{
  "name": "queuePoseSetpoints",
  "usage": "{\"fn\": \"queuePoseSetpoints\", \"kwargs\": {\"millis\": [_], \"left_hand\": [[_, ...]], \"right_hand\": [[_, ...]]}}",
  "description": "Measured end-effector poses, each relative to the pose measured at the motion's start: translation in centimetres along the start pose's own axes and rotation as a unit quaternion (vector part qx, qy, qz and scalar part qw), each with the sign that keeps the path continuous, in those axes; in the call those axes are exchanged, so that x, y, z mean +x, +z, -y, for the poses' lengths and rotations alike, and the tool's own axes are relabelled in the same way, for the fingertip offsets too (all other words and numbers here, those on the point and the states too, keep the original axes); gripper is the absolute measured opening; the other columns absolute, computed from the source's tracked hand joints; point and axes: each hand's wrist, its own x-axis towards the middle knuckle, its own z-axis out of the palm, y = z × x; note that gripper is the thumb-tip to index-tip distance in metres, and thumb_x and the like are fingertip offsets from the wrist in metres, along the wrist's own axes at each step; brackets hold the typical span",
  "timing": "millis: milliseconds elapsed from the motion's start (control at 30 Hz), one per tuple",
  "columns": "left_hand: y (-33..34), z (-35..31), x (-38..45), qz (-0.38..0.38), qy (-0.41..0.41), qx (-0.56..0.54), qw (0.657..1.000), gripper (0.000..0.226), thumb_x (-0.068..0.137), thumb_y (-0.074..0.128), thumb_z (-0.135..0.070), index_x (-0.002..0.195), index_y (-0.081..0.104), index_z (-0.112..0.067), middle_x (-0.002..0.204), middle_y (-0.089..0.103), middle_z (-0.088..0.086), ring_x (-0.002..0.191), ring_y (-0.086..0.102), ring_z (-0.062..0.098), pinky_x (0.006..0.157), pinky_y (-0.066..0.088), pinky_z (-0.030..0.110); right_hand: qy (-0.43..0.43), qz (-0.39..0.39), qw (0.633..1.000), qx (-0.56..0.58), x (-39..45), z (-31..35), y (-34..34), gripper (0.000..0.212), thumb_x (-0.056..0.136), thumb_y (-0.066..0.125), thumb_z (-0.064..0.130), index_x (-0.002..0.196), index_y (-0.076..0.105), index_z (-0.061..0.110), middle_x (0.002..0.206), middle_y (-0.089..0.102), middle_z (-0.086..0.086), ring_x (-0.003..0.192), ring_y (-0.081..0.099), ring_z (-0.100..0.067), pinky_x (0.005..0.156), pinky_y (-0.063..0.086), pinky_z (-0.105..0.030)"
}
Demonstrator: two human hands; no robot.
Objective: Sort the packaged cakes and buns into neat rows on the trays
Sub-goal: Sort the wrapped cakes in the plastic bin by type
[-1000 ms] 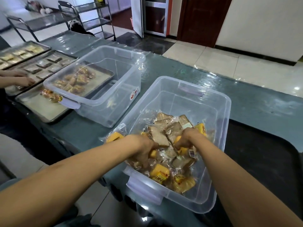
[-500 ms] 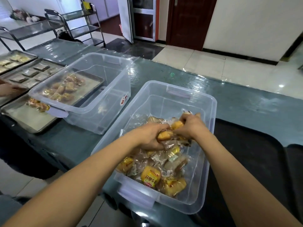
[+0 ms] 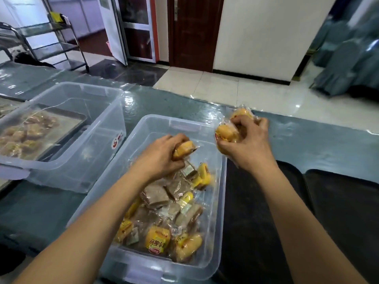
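Wrapped yellow buns point(image 3: 226, 133) sit bunched in the right hand point(image 3: 249, 143), fingers curled round them, above the clear plastic bin's point(image 3: 184, 124) right rim. The left hand point(image 3: 162, 158) grips another wrapped bun point(image 3: 184, 147) over the bin, on the grey-green surface point(image 3: 307, 140).

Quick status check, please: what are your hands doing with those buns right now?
Left hand grips one packaged bun over the clear bin. Right hand grips several buns past the bin's right rim, near the dark tray. Nothing in the way.
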Motion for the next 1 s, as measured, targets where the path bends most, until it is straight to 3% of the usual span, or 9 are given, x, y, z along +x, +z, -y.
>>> {"fn": "queuePoseSetpoints", "kwargs": {"millis": [167,300,400,533,667,867,1000], "left_hand": [[2.1,-8.5,3.4,-0.010,0.081,0.038,0.996,0.056,0.077,0.071,-0.030,0.126,0.046,-0.038,0.110,0.053,-0.002,0.093,0.061,0.030,0.075,0.053,0.044],[6.1,-17.7,4.7,-0.001,0.160,0.085,0.983,0.056,0.080,0.069,-0.033,0.130,0.043,-0.037,0.113,0.050,-0.001,0.088,0.061,0.031,0.065,0.045,0.036],[9.8,-23.2,4.8,0.017,0.196,0.096,0.976,0.058,0.081,0.069,-0.036,0.131,0.040,-0.038,0.114,0.049,-0.002,0.088,0.063,0.032,0.067,0.050,0.040],[17.3,-32.5,4.1,0.069,0.248,0.086,0.962,0.060,0.081,0.070,-0.038,0.131,0.037,-0.040,0.114,0.048,-0.003,0.087,0.062,0.028,0.070,0.054,0.043],[24.7,-40.4,2.5,0.115,0.281,0.065,0.951,0.055,0.082,0.068,-0.041,0.128,0.037,-0.043,0.109,0.044,-0.009,0.083,0.059,0.020,0.064,0.052,0.037],[33.6,-49.8,0.9,0.186,0.312,0.039,0.931,0.054,0.081,0.066,-0.040,0.128,0.039,-0.044,0.106,0.042,-0.011,0.082,0.058,0.018,0.065,0.049,0.033],[38.6,-55.3,1.7,0.208,0.331,0.026,0.920,0.054,0.082,0.066,-0.040,0.128,0.039,-0.043,0.106,0.040,-0.011,0.085,0.057,0.017,0.067,0.048,0.032]], "right_hand": [[0.038,-0.065,0.995,-0.057,-2.6,-6.8,-5.5,0.054,0.071,0.083,0.045,0.118,0.058,0.036,0.121,0.027,0.004,0.100,0.053,-0.022,0.090,0.047,-0.031],[0.096,-0.084,0.988,-0.085,-6.7,-14.9,-10.3,0.052,0.067,0.083,0.047,0.112,0.058,0.038,0.118,0.028,0.003,0.101,0.055,-0.026,0.095,0.052,-0.041],[0.123,-0.083,0.985,-0.087,-10.0,-20.3,-13.1,0.054,0.062,0.081,0.050,0.110,0.058,0.040,0.116,0.027,0.004,0.101,0.056,-0.029,0.094,0.053,-0.044],[0.184,-0.093,0.974,-0.098,-16.2,-28.5,-19.0,0.053,0.063,0.080,0.050,0.108,0.057,0.037,0.116,0.027,0.004,0.099,0.055,-0.026,0.089,0.053,-0.040],[0.244,-0.104,0.957,-0.117,-22.7,-35.9,-24.0,0.048,0.067,0.083,0.044,0.106,0.057,0.034,0.116,0.026,0.005,0.095,0.049,-0.022,0.079,0.045,-0.031],[0.315,-0.131,0.933,-0.112,-30.4,-44.6,-29.7,0.048,0.061,0.079,0.048,0.101,0.054,0.036,0.113,0.026,0.006,0.098,0.052,-0.026,0.084,0.053,-0.040],[0.353,-0.140,0.917,-0.125,-33.0,-49.6,-33.7,0.047,0.066,0.080,0.043,0.105,0.056,0.037,0.118,0.026,0.004,0.099,0.047,-0.022,0.082,0.050,-0.035]]}}
